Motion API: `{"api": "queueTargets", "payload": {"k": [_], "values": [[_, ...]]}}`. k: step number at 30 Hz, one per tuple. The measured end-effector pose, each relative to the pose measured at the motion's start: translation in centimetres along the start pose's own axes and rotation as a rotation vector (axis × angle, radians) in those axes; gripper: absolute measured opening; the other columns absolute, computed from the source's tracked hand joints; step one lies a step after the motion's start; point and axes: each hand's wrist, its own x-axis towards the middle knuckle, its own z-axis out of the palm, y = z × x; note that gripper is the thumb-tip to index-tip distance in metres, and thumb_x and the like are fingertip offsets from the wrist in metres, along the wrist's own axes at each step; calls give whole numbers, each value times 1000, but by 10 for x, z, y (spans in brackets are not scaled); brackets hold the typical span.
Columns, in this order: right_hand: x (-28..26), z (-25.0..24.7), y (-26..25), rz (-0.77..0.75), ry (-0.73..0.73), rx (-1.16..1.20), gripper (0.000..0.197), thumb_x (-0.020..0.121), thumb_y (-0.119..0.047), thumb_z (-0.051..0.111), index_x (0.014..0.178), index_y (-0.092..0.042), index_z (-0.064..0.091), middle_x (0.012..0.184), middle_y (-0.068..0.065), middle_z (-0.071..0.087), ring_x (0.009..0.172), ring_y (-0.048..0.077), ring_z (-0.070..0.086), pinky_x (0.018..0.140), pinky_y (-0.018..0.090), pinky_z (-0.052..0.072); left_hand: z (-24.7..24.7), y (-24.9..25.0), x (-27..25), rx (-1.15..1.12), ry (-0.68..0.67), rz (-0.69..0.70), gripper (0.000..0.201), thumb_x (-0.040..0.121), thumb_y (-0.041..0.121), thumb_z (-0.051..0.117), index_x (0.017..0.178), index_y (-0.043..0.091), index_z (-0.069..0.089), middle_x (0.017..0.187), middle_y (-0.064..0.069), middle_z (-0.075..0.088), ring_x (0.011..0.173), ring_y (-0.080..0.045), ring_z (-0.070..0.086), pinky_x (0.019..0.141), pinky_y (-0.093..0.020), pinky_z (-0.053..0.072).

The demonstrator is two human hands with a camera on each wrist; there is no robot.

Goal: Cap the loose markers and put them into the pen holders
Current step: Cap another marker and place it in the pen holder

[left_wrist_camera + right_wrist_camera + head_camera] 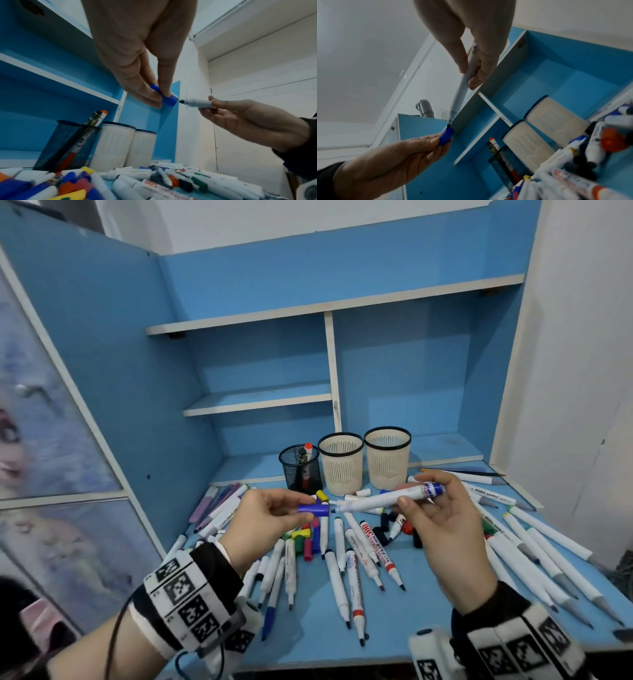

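My left hand [274,510] pinches a blue cap [313,509] between thumb and fingers above the desk. My right hand [435,508] grips a white marker [383,498] with a blue end band, held level. Its dark tip points left and sits just at the cap's open mouth. In the left wrist view the blue cap [163,95] and the marker tip [182,101] are a small gap apart. In the right wrist view the tip meets the cap [446,136]. A black mesh holder [301,469] holds two pens. Two cream holders [340,463] [387,458] stand beside it.
Many uncapped markers [356,577] and loose coloured caps [303,537] lie scattered across the blue desk [308,631]. More long markers [534,549] fan out at the right. Blue shelves [257,402] rise behind the holders, and a white wall stands at the right.
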Motion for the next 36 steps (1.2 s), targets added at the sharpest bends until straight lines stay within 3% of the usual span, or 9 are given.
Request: {"api": "queueTargets", "payload": {"k": [5, 9, 15, 20, 25, 29, 31, 36], "values": [[-4, 0, -6, -30, 71, 78, 30, 85, 11, 56, 98, -16, 53, 98, 16, 68, 89, 23, 68, 75, 20, 55, 9, 16, -18, -153, 26, 26, 21, 76, -5, 70, 87, 13, 72, 78, -6, 75, 68, -9, 70, 65, -14, 54], [-3, -3, -8, -30, 60, 96, 31, 84, 10, 57, 98, -17, 54, 89, 6, 71, 88, 19, 69, 74, 20, 54, 14, 20, -23, -264, 13, 13, 21, 77, -6, 67, 92, 8, 71, 81, -11, 74, 71, -12, 71, 65, -16, 54], [-5, 3, -10, 13, -43, 45, 26, 85, 9, 56, 95, -15, 52, 98, 17, 69, 88, 25, 69, 65, 17, 53, 19, 20, -28, -226, -13, 42, 20, 76, -2, 69, 93, 8, 71, 84, -12, 74, 78, -19, 72, 75, -22, 56], [5, 19, -12, 17, -93, 60, 25, 92, 7, 48, 97, -17, 42, 99, 28, 61, 89, 25, 70, 75, 26, 57, 15, 27, -26, -200, 55, 86, 19, 79, 0, 68, 89, 16, 72, 80, -8, 75, 76, -17, 71, 75, -25, 58], [20, 44, -34, -141, -253, 70, 31, 94, 10, 38, 98, -19, 31, 92, 18, 64, 91, 22, 69, 84, 33, 55, 5, 46, -19, -89, 105, 236, 23, 79, -2, 68, 88, 18, 71, 73, -1, 74, 70, -12, 70, 70, -21, 56], [34, 64, -49, -278, -410, 8, 34, 93, 13, 35, 96, -21, 29, 91, 34, 53, 90, 36, 68, 90, 50, 52, -2, 49, -13, -58, 75, 273, 24, 85, -6, 60, 99, 11, 69, 61, 5, 69, 56, -4, 63, 59, -13, 49], [42, 72, -54, -273, -485, -5, 34, 93, 13, 34, 95, -20, 29, 90, 37, 50, 90, 37, 68, 89, 51, 53, -4, 47, -13, -121, 56, 275, 22, 88, -6, 56, 103, 6, 66, 60, 4, 68, 53, -4, 57, 56, -15, 47], [58, 80, -45, -117, -590, 70, 31, 95, 12, 33, 96, -19, 30, 90, 25, 52, 93, 41, 67, 85, 47, 55, -11, 35, -16, -142, 102, 276, 20, 91, -3, 51, 104, 0, 66, 65, 2, 68, 52, -6, 55, 54, -15, 44]]}}
